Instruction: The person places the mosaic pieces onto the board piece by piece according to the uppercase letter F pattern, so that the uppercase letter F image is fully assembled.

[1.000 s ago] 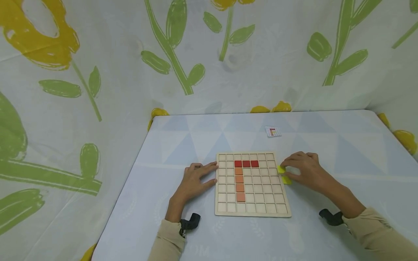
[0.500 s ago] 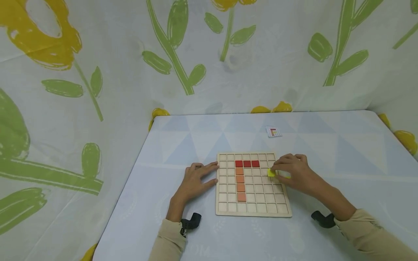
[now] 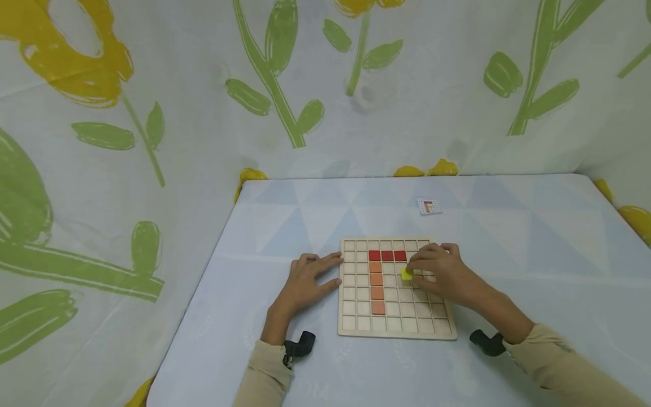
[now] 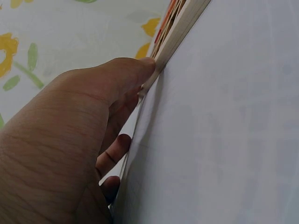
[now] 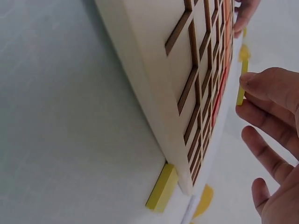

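A wooden grid board lies on the table, with red square tiles in a short row and several orange square tiles in a column below its left end. My left hand touches the board's left edge with loosely spread fingers; in the left wrist view the thumb presses its side. Between thumb and fingertip, my right hand pinches a yellow square tile, which is held over the board, right of the orange column. Another yellow tile lies against the board's edge in the right wrist view.
A small pattern card with a printed coloured grid lies behind the board on the table. A flower-print cloth hangs behind and to the left. Black wrist-worn cameras sit at both wrists.
My right hand has picked up one yellow tile from beside the board's right edge and carried it left over the grid. The left hand has stayed at the left edge.
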`<state>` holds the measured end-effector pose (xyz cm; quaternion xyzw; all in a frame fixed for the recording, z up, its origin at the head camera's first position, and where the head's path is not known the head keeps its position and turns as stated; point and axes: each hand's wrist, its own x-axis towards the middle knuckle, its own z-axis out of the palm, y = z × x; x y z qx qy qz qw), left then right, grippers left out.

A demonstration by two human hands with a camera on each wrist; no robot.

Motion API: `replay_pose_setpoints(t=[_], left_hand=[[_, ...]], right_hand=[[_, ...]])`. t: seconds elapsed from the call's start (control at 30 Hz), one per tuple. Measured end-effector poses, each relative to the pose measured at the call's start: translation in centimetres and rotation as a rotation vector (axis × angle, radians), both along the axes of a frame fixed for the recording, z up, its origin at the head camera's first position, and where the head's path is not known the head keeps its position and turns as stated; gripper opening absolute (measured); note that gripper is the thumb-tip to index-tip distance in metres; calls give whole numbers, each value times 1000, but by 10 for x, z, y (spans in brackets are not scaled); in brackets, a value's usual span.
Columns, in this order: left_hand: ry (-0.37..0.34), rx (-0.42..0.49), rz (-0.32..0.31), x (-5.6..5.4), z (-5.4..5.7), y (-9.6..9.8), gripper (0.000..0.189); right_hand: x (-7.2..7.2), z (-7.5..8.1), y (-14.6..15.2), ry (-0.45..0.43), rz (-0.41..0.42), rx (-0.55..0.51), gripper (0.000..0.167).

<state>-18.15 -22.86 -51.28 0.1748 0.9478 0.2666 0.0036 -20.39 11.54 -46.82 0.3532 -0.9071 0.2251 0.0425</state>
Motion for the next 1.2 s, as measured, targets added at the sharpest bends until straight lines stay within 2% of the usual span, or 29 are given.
replay_pose_setpoints(t=[0.23,0.43,0.7,1.0,1.2], left_hand=[[-4,13,-5,0,2,-1,52],[-3,1,-5,-1,2,0,52],[-7,-15,0,-1,2,0,52],[7,0,-2,-1,3,0,51],[-3,-4,0,-1,0,0,52]], right_hand=[[-1,-4,-11,28,56,-37,21],[-6,-13,-18,97,111,-64,22],[-5,-11,-29,72,97,-12,16],[-5,-11,-31,110,119,12,19],[-5,-12,-31,70,121,24,20]])
